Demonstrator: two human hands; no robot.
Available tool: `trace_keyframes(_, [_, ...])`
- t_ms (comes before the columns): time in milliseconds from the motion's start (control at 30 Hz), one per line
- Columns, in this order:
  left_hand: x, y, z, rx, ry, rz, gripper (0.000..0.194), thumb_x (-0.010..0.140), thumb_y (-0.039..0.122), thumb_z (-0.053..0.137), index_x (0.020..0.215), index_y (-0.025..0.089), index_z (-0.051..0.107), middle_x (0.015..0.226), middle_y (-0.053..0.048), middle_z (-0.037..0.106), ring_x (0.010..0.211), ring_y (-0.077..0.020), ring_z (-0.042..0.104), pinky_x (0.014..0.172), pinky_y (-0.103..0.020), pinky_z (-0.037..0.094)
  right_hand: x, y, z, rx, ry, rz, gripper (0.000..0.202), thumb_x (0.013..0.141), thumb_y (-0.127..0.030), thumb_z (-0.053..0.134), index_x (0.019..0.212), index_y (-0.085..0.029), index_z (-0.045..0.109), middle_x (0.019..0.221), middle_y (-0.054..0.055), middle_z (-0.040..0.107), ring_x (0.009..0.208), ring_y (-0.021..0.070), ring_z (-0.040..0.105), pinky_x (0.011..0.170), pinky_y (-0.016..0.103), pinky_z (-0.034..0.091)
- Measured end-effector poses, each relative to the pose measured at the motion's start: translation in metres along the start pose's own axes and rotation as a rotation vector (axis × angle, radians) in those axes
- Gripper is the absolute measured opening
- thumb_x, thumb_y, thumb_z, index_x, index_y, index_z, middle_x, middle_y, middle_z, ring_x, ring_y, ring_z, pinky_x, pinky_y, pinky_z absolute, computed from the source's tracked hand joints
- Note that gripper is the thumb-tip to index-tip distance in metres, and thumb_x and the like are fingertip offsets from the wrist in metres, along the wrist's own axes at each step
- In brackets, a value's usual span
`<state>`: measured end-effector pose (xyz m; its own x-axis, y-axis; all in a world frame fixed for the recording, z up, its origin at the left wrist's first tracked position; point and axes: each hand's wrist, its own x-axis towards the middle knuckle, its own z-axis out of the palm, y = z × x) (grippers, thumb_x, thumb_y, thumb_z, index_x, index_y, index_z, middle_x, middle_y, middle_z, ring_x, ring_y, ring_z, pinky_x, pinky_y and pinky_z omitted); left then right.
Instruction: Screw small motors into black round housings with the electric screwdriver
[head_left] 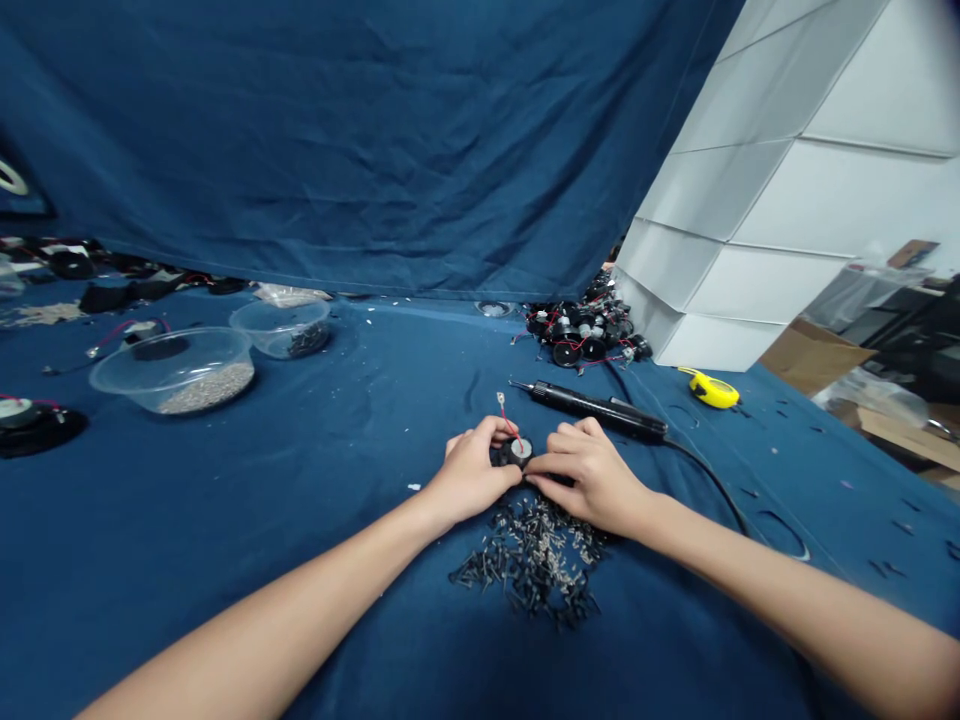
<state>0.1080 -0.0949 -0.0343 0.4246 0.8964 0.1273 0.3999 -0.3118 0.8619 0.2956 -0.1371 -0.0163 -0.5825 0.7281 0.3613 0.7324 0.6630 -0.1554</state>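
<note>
Your left hand (pixel 475 472) aptly clasps the probably light, stiff part (pixel 520 452) by its sides; your right hand (pixel 589 474) pinches, contents unclear.

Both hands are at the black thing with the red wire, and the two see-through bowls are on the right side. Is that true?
Not quite: the two see-through bowls are on the left side, as the head view shows. Both hands are at the black thing with the red wire.

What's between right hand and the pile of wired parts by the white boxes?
In the head view, a black corded screwdriver lies on blue cloth between right hand and pile.
</note>
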Motion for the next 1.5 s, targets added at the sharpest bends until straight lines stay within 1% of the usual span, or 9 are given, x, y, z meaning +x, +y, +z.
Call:
trace_keyframes(367, [0.002, 0.000, 0.002, -0.040, 0.021, -0.009, 0.039, 0.063, 0.015, 0.062, 0.101, 0.021, 0.055, 0.103, -0.002, 0.065, 0.101, -0.0196, 0.060, 0.096, -0.034, 0.044, 0.004, -0.007, 0.002, 0.013, 0.025, 0.109, 0.008, 0.083, -0.021, 0.062, 0.083, -0.020, 0.070, 0.067, -0.001, 0.058, 0.072, 0.0149, 0.049, 0.073, 0.032, 0.025])
trace_keyframes(500, [0.003, 0.000, 0.002, -0.047, 0.022, -0.012, 0.038, 0.063, 0.014, 0.062, 0.100, 0.020, 0.055, 0.101, -0.003, 0.066, 0.099, -0.0193, 0.061, 0.094, -0.034, 0.045, 0.001, -0.014, -0.013, 0.030, 0.022, 0.133, 0.011, 0.086, -0.024, 0.060, 0.089, -0.021, 0.070, 0.075, 0.001, 0.062, 0.078, 0.0158, 0.052, 0.075, 0.032, 0.026])
trace_keyframes(600, [0.003, 0.000, 0.003, -0.044, 0.024, -0.011, 0.038, 0.063, 0.013, 0.062, 0.099, 0.020, 0.055, 0.101, -0.003, 0.066, 0.099, -0.0195, 0.060, 0.095, -0.035, 0.044, -0.010, -0.027, -0.029, 0.038, 0.035, 0.193, 0.013, 0.087, -0.022, 0.056, 0.088, -0.020, 0.069, 0.078, 0.001, 0.062, 0.078, 0.0153, 0.051, 0.073, 0.031, 0.027])
trace_keyframes(667, [0.002, 0.000, 0.003, -0.029, 0.023, -0.013, 0.037, 0.062, 0.013, 0.063, 0.098, 0.021, 0.055, 0.101, -0.003, 0.066, 0.099, -0.0200, 0.060, 0.096, -0.036, 0.044, -0.021, -0.037, -0.034, 0.023, -0.030, 0.279, 0.012, 0.084, -0.019, 0.056, 0.080, -0.021, 0.068, 0.073, -0.001, 0.059, 0.073, 0.0145, 0.050, 0.070, 0.030, 0.027])
trace_keyframes(767, [0.002, -0.001, 0.003, -0.019, 0.025, -0.012, 0.037, 0.063, 0.014, 0.063, 0.098, 0.021, 0.056, 0.101, -0.003, 0.066, 0.099, -0.0204, 0.060, 0.097, -0.037, 0.043, -0.036, -0.049, -0.030, 0.071, -0.161, 0.410, 0.013, 0.078, -0.014, 0.058, 0.075, -0.022, 0.068, 0.069, -0.003, 0.058, 0.067, 0.0125, 0.049, 0.068, 0.029, 0.027])
trace_keyframes(900, [0.003, -0.004, 0.003, -0.004, 0.018, -0.004, 0.037, 0.063, 0.016, 0.063, 0.099, 0.022, 0.055, 0.104, -0.004, 0.066, 0.099, -0.0214, 0.059, 0.097, -0.038, 0.043, -0.044, -0.053, -0.018, 0.083, -0.179, 0.469, 0.010, 0.078, -0.018, 0.060, 0.080, -0.022, 0.069, 0.069, -0.003, 0.058, 0.066, 0.0121, 0.050, 0.069, 0.030, 0.029])
trace_keyframes(1133, [0.003, -0.007, 0.003, 0.013, 0.010, 0.023, 0.036, 0.064, 0.018, 0.063, 0.099, 0.021, 0.055, 0.105, -0.004, 0.066, 0.099, -0.0219, 0.060, 0.097, -0.040, 0.043, -0.042, -0.054, -0.014, 0.037, -0.181, 0.449, 0.011, 0.081, -0.016, 0.059, 0.077, -0.022, 0.067, 0.071, -0.002, 0.060, 0.065, 0.0132, 0.051, 0.068, 0.031, 0.029])
trace_keyframes(1333, [0.003, -0.007, 0.003, 0.035, 0.015, 0.033, 0.036, 0.064, 0.018, 0.062, 0.099, 0.021, 0.055, 0.104, -0.004, 0.066, 0.102, -0.0228, 0.059, 0.098, -0.042, 0.042, -0.050, -0.050, -0.008, 0.068, -0.207, 0.393, 0.015, 0.089, -0.011, 0.046, 0.083, -0.019, 0.058, 0.082, 0.002, 0.061, 0.075, 0.0171, 0.053, 0.073, 0.033, 0.035])
trace_keyframes(1500, [0.002, -0.005, 0.002, 0.052, 0.010, 0.040, 0.035, 0.065, 0.017, 0.062, 0.100, 0.022, 0.055, 0.105, -0.003, 0.065, 0.103, -0.0230, 0.059, 0.098, -0.041, 0.042, -0.048, -0.049, -0.014, -0.003, -0.185, 0.358, 0.018, 0.095, -0.017, 0.034, 0.089, -0.017, 0.051, 0.089, 0.007, 0.057, 0.080, 0.0205, 0.050, 0.074, 0.037, 0.037])
